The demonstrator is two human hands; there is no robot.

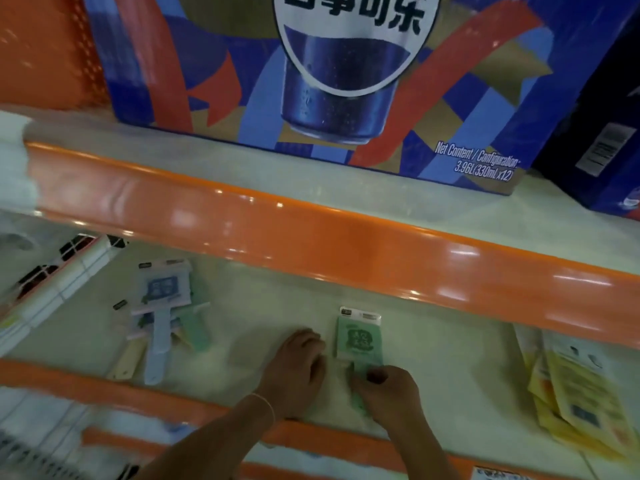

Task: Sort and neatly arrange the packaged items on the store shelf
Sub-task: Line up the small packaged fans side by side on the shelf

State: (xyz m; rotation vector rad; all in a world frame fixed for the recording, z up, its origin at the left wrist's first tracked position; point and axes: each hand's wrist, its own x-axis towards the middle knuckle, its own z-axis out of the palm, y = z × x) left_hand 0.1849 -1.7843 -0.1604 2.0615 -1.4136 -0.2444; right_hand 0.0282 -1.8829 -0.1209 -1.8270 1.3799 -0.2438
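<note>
While both hands work low on the shelf (259, 306), the right hand (388, 393) pinches the lower end of a green pack (360, 337) that lies flat near the middle of the shelf, its white header pointing away from the person. Just to its left, the left hand (299, 365) rests knuckles-up on the shelf, fingers curled loosely under; whether it grips anything I cannot tell. A thin bracelet (266, 405) circles that wrist. Well to the left lies a loose pile (166, 313) of blue, green and cream packs, overlapping at odd angles. Yellow packs (581, 400) fan out at the right edge. On the shelf above stands a blue carton (346, 81) marked 330mL x12.
</note>
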